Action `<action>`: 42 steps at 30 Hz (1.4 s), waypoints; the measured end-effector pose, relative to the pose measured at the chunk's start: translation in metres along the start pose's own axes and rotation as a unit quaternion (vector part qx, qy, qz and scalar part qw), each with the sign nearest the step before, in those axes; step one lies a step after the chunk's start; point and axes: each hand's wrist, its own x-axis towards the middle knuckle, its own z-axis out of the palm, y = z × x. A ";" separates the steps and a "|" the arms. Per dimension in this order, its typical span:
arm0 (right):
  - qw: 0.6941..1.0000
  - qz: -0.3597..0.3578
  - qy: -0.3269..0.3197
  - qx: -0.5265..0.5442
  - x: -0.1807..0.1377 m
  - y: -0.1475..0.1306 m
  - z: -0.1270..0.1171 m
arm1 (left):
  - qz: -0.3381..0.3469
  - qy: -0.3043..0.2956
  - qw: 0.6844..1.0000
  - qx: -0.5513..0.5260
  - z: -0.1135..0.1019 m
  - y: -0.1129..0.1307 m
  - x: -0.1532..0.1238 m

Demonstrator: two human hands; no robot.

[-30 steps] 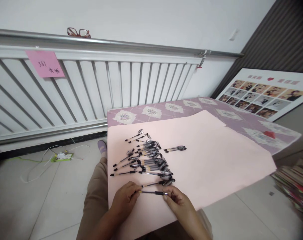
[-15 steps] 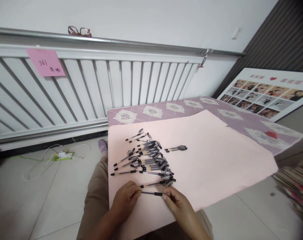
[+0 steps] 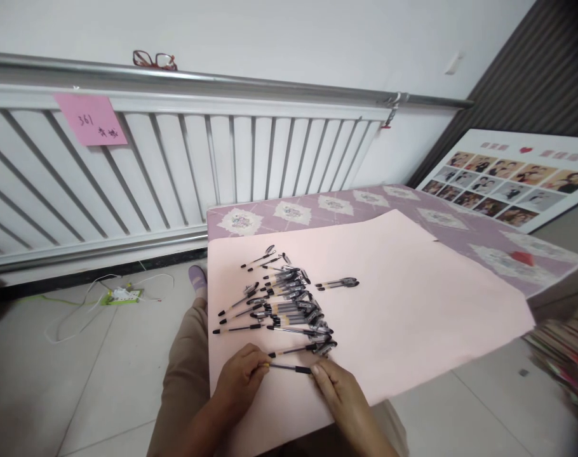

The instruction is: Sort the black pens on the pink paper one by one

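A pen [image 3: 286, 367] with a clear barrel and black grip lies level between my hands, low over the pink sheet [image 3: 389, 304]. My left hand [image 3: 244, 374] pinches its yellowish rear end. At the other end, my right hand [image 3: 334, 384] is closed around the tip, which its fingers hide. Just beyond my hands is a pile of black-and-clear pens [image 3: 293, 308], several overlapping and pointing left and right. To the right of that pile, a small group of capped pens [image 3: 337, 283] lies side by side.
The sheet covers part of a table with a purple patterned cloth [image 3: 291, 211]. Behind stands a white radiator [image 3: 241, 152]; glasses [image 3: 154, 60] rest on its pipe. A framed photo board [image 3: 503, 181] leans at right. On the floor are a power strip [image 3: 121, 296] and stacked papers [image 3: 565, 355].
My right hand's fingers have shifted slightly and closed further over the pen's tip end. My left hand keeps its pinch. The view has moved a little.
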 end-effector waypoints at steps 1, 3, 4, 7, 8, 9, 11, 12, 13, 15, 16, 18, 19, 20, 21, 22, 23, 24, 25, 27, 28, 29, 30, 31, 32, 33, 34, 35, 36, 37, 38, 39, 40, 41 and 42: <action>1.000 0.002 0.007 0.017 0.000 0.000 0.000 | 0.000 0.000 1.000 0.001 0.000 0.000 0.000; 0.999 0.013 0.029 0.044 0.000 0.002 0.000 | -0.001 0.002 1.000 0.001 0.000 0.001 0.000; 0.998 0.019 0.038 0.052 0.000 0.004 0.000 | -0.004 0.002 1.000 0.002 -0.001 0.001 0.000; 0.998 0.022 0.033 0.057 0.000 0.005 0.002 | -0.009 0.004 1.000 0.003 -0.001 0.002 0.000; 0.998 0.019 0.026 0.051 0.000 0.005 0.003 | -0.009 0.003 1.000 0.003 -0.001 0.002 0.000; 0.999 0.016 0.023 0.042 0.000 0.004 0.003 | -0.008 0.003 1.000 0.003 -0.001 0.002 0.000; 0.999 0.012 0.031 0.018 0.001 0.003 0.004 | -0.005 0.003 1.000 0.000 -0.001 0.001 0.000; 0.999 0.010 0.035 0.006 0.001 0.002 0.004 | -0.003 0.003 1.000 -0.001 0.000 0.001 0.000; 0.999 0.008 0.039 -0.003 0.001 0.001 0.004 | -0.002 0.002 1.000 -0.002 0.000 0.000 0.000; 0.999 0.003 0.037 -0.008 0.001 0.001 0.003 | -0.001 0.001 1.000 -0.002 0.000 0.000 0.000; 0.999 0.001 0.032 -0.004 0.001 0.001 0.002 | -0.002 0.001 1.000 -0.001 0.000 0.000 0.000; 1.000 -0.003 0.022 0.008 0.001 0.002 0.001 | -0.005 0.001 1.000 0.000 0.000 0.001 0.000; 1.000 -0.005 0.019 0.014 0.001 0.003 0.001 | -0.005 0.002 1.000 0.000 0.000 0.001 0.000; 1.000 -0.005 0.019 0.018 0.001 0.003 0.001 | -0.005 0.002 1.000 -0.001 0.000 0.001 0.000; 1.000 -0.005 0.022 0.019 0.001 0.003 0.002 | -0.005 0.003 1.000 -0.002 0.000 0.001 0.000; 0.999 -0.005 0.027 0.017 0.000 0.003 0.002 | -0.004 0.004 1.000 -0.003 0.000 0.001 0.000; 0.999 -0.005 0.031 0.013 0.000 0.002 0.003 | -0.004 0.004 1.000 -0.003 0.000 0.001 0.000; 0.999 -0.006 0.037 0.008 0.000 0.002 0.003 | -0.003 0.005 1.000 -0.003 0.000 0.001 0.000; 0.999 -0.006 0.041 0.003 0.000 0.001 0.004 | -0.002 0.004 1.000 -0.003 0.000 0.000 0.000; 0.999 -0.009 0.040 -0.002 0.000 -0.001 0.005 | -0.001 0.004 1.000 0.000 0.000 0.000 0.000; 0.999 -0.010 0.038 -0.005 0.001 -0.001 0.006 | 0.000 0.003 1.000 0.001 0.000 0.000 0.000; 0.999 -0.008 0.035 -0.008 0.001 -0.001 0.006 | 0.000 0.003 1.000 0.001 0.000 0.000 0.001; 0.999 -0.005 0.031 -0.012 0.001 0.000 0.006 | 0.000 0.003 1.000 0.000 -0.001 0.000 0.001; 0.999 -0.002 0.029 -0.015 0.001 0.001 0.006 | 0.000 0.002 1.000 -0.002 -0.001 0.000 0.001; 1.000 0.001 0.026 -0.015 0.000 0.002 0.006 | -0.001 0.003 1.000 -0.004 0.000 0.000 0.001; 1.000 0.003 0.023 -0.012 0.000 0.003 0.006 | -0.001 0.003 1.000 -0.006 0.000 0.000 0.001; 1.000 0.004 0.021 -0.005 0.000 0.004 0.006 | -0.001 0.004 1.000 -0.008 0.000 0.000 0.001; 1.000 0.002 0.018 0.006 0.000 0.005 0.005 | -0.001 0.005 1.000 -0.008 0.000 0.000 0.000; 1.000 0.000 0.020 0.016 0.000 0.005 0.005 | -0.002 0.006 1.000 -0.008 0.000 0.000 0.000; 0.999 -0.001 0.025 0.025 0.000 0.006 0.005 | -0.003 0.007 1.000 -0.008 0.000 0.000 0.000; 0.999 -0.001 0.031 0.031 0.000 0.006 0.005 | -0.004 0.006 1.000 -0.007 0.000 0.000 0.000; 0.999 0.000 0.038 0.034 0.000 0.006 0.005 | -0.005 0.004 1.000 -0.005 0.000 0.000 0.000; 0.998 0.000 0.042 0.036 0.000 0.007 0.005 | -0.006 0.002 1.000 -0.004 0.000 0.000 0.000; 0.998 0.001 0.046 0.035 0.000 0.007 0.006 | -0.007 0.000 1.000 -0.003 -0.001 0.000 0.000; 0.998 0.001 0.049 0.033 -0.001 0.007 0.006 | -0.008 -0.001 1.000 -0.004 -0.001 0.000 0.000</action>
